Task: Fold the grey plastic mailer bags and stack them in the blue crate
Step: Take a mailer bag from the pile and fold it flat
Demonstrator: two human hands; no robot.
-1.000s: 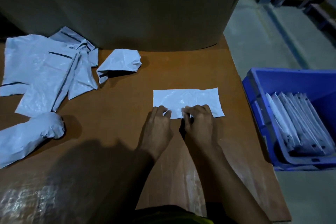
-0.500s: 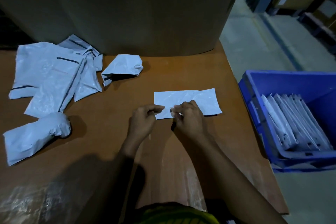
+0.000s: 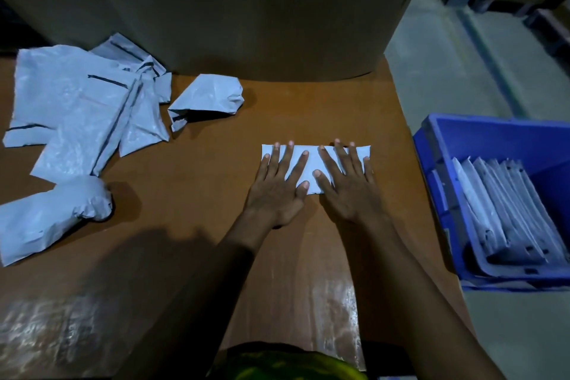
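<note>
Left hand: flat, fingers spread, pressing the folded mailer bag.
Right hand: likewise splayed flat on the bag, gripping nothing.
Bag position: on the tabletop, long axis left to right.
Handling: likely light, limp, slippery film; best pinched at an end edge.
Destination: blue crate, right, folded bags inside.
Unfolded bags: far left.
</note>
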